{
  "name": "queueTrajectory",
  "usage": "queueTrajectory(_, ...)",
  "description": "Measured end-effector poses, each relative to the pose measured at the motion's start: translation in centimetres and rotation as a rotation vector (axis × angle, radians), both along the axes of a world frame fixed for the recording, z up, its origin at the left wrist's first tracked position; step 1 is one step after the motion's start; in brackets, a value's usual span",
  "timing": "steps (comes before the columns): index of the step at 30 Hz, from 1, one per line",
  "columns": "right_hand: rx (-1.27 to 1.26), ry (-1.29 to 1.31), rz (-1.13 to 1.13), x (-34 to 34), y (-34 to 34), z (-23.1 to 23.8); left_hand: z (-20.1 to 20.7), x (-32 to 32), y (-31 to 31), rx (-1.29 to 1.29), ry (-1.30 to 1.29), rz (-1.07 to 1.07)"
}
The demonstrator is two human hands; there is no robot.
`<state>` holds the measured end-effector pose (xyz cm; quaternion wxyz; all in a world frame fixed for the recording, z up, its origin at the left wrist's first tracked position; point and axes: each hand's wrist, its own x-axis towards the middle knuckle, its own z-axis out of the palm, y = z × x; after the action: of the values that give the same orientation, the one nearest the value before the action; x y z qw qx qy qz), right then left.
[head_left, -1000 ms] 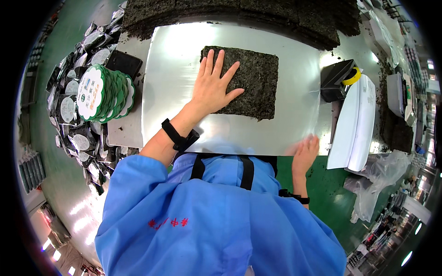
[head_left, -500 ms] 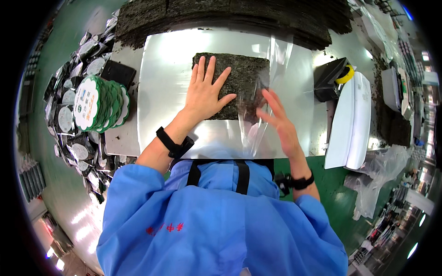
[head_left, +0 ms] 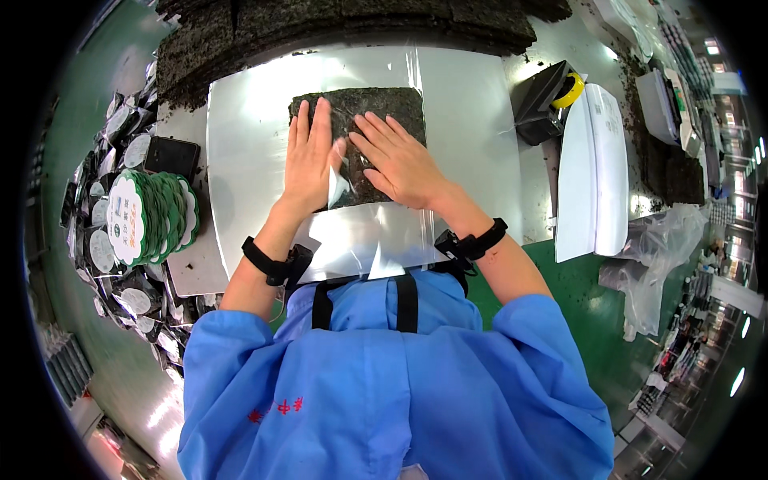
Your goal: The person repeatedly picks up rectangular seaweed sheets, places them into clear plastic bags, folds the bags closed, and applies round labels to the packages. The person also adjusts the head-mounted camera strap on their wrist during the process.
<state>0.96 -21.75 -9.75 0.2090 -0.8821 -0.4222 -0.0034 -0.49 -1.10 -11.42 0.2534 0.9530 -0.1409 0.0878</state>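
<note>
A dark, square block of pressed dried seaweed (head_left: 400, 100) rests on a shiny silver sheet (head_left: 472, 144), directly in front of me. Clear plastic film (head_left: 364, 220) lies over it and sticks out on the near side, catching the light. My left hand (head_left: 308, 164) is flat on the block's left part, long fingers together and pointing away, its thumb smeared by motion. On the right part my right hand (head_left: 408, 168) lies flat, fingers slightly spread and angled to the left. Neither hand grips anything. Near the left thumb a bright film flap (head_left: 338, 189) stands up.
Dark seaweed slabs (head_left: 344, 28) line the table's far side. At left are a black phone (head_left: 172, 158), a stack of green-edged round labels (head_left: 132, 216) and heaped shiny black pouches (head_left: 100, 252). To the right stand a black tape dispenser (head_left: 540, 108) and white curled sheets (head_left: 608, 168).
My right hand has moved left from beside the film's right edge onto the block. The film's upright right portion is now down over it. My left hand's fingers have drawn closer together.
</note>
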Motion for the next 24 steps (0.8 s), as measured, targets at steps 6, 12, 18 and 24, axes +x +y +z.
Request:
queueTrajectory(6,0.069,0.022,-0.003,0.2,0.3,0.1,1.3,-0.1,-0.1,-0.127,0.079,0.017)
queueTrajectory(12,0.121,0.07,-0.074,2.1,1.6,1.2,0.8,0.3,0.1,-0.069,0.068,0.006)
queueTrajectory(18,0.218,-0.173,-0.172,1.5,3.6,-0.5,1.0,0.3,0.0,-0.082,0.054,0.018)
queueTrajectory(24,0.046,-0.067,-0.103,1.5,3.4,-0.7,1.4,0.2,0.5,-0.219,0.131,-0.026)
